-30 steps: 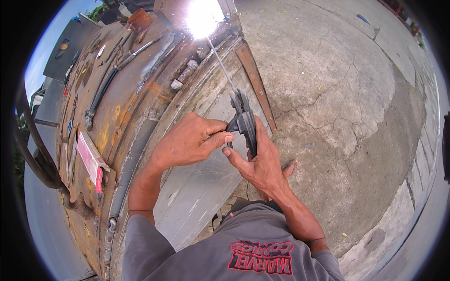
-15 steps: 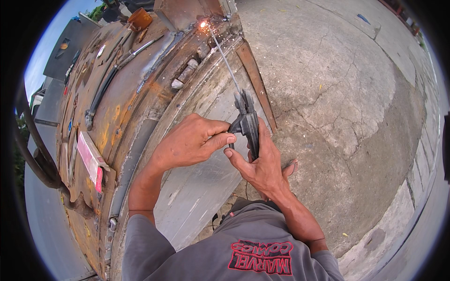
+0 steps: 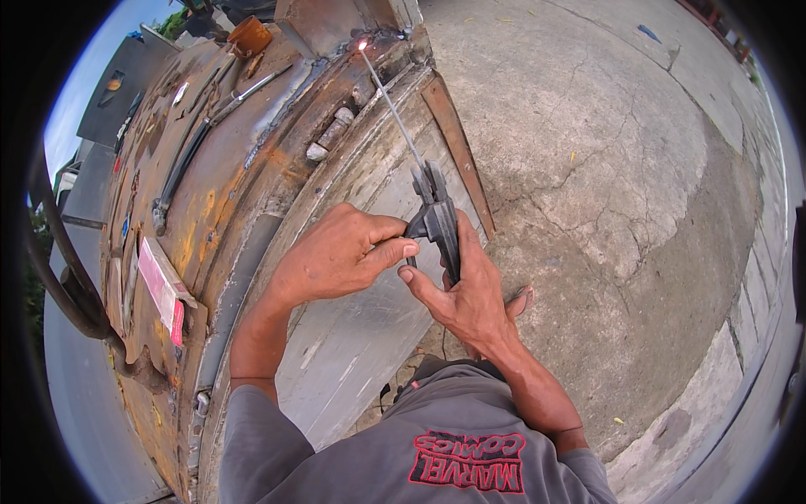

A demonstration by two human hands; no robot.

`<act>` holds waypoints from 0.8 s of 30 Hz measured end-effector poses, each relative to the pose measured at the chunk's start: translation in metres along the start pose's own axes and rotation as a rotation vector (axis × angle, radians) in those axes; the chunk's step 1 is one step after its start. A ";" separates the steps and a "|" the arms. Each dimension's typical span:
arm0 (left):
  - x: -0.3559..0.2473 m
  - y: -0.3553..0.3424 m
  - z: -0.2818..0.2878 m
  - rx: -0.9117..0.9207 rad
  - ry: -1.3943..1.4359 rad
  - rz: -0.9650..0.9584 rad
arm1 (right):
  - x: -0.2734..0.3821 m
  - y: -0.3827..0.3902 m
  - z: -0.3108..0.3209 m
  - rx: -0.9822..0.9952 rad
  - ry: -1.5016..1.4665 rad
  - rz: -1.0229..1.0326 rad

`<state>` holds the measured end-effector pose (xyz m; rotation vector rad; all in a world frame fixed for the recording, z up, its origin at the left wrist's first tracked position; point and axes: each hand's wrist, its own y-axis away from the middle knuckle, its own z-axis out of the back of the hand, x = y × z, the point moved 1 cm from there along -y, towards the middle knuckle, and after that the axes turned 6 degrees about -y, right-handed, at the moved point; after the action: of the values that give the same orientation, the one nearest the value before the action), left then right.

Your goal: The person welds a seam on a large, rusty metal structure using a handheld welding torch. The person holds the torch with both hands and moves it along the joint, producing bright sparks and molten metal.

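Centrally in our head view, our right grip (image 3: 472, 294) wraps round a black electrode holder (image 3: 439, 223), just off centre towards one o'clock. Our left grip (image 3: 336, 256) pinches its side lever (image 3: 419, 226) between thumb and finger. A thin rod (image 3: 390, 107) points to eleven o'clock, its glowing tip (image 3: 363, 45) at rusty metal (image 3: 389, 57).

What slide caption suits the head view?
Left hand and right hand grip a black electrode holder, its rod ending at a glowing spot by rusty metal.
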<state>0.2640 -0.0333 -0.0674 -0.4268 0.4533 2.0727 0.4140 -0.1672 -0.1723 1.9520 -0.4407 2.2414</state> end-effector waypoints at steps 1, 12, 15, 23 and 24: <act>-0.001 0.000 0.001 0.004 -0.002 0.006 | -0.001 0.000 -0.001 0.000 0.006 0.003; 0.000 0.000 0.002 -0.003 -0.015 0.019 | -0.002 -0.003 0.000 0.021 -0.006 0.016; 0.000 0.000 0.002 -0.009 -0.005 0.021 | 0.000 -0.004 0.000 0.030 -0.004 -0.004; 0.002 -0.001 -0.002 -0.037 0.041 -0.057 | 0.002 -0.003 0.002 0.020 -0.032 -0.044; 0.000 0.000 -0.002 -0.044 0.062 -0.057 | 0.003 -0.002 0.002 0.022 -0.034 -0.055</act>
<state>0.2643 -0.0345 -0.0688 -0.5255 0.4276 2.0221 0.4159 -0.1662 -0.1693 1.9909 -0.3633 2.1922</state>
